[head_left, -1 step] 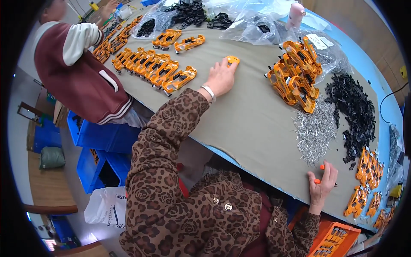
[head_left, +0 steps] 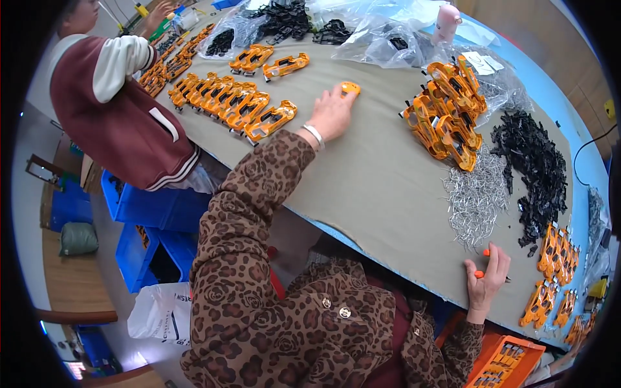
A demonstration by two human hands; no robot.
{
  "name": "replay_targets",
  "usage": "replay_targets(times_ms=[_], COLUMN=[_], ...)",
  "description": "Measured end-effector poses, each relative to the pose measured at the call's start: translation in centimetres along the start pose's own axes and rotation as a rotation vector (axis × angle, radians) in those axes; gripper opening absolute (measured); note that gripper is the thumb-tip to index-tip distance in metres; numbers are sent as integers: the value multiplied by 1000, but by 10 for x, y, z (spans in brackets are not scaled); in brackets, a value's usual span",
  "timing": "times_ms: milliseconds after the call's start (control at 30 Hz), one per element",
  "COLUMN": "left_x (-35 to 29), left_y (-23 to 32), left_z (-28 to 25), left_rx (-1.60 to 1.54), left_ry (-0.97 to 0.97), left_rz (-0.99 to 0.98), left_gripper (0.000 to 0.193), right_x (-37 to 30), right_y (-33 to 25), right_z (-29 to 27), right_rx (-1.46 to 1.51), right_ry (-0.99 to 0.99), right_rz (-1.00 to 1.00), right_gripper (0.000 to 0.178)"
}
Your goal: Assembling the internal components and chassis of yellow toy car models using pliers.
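Note:
My left hand [head_left: 332,114] stretches out over the table, its fingers closed over an orange plastic part [head_left: 350,88]. Most of that part is hidden under my palm. Left of it stands a row of similar orange parts [head_left: 223,97] with black pieces fitted, and two small groups lie beyond the row. At the near right edge, my right hand [head_left: 490,282] is curled around an orange-handled tool [head_left: 479,274]; its kind cannot be made out. Just beyond that hand lies a heap of thin silvery wire pins [head_left: 477,197].
A stack of orange parts [head_left: 446,113] and a pile of black pieces [head_left: 533,174] occupy the right side. Plastic bags [head_left: 381,42] and a pink bottle [head_left: 447,23] stand at the back. Another person [head_left: 116,110] works at left, near blue bins [head_left: 152,204]. An orange crate [head_left: 511,362] sits low right.
My left hand has shifted slightly to the left with the orange plastic part. My right hand has not moved.

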State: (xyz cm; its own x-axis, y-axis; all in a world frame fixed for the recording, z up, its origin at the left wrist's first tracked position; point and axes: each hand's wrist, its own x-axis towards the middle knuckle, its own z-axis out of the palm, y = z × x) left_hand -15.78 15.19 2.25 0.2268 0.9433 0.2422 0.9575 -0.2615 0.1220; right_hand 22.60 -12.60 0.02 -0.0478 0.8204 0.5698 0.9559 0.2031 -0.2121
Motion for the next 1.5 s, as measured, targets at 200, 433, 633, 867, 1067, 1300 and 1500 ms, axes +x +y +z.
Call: replay_targets(times_ms=[200, 433, 633, 867, 1067, 1300, 1500], left_x=[58, 80, 56, 25, 35, -35, -101], left_y=[-110, -199, -33, 98, 90, 69, 100], left_z=[4, 12, -30, -25, -64, -78, -45], left_rx=[253, 344, 133, -77, -94, -278, -318], left_ry=[39, 17, 385, 426, 2, -260, -205], left_rz=[-156, -368, 150, 793, 753, 572, 438], left_gripper=[29, 26, 31, 26, 17, 29, 27], right_x=[7, 22, 21, 15, 13, 25, 37], right_y=[-9, -24, -21, -17, -13, -21, -15], right_z=[-10, -22, -24, -21, -20, -25, -35], right_rx=[-8, -11, -12, -17, 4, 16, 99], right_ry=[-79, -105, -97, -56, -42, -149, -207], right_rz=[26, 53, 71, 55, 54, 6, -21], right_gripper=[58, 55, 56, 56, 56, 61, 56])
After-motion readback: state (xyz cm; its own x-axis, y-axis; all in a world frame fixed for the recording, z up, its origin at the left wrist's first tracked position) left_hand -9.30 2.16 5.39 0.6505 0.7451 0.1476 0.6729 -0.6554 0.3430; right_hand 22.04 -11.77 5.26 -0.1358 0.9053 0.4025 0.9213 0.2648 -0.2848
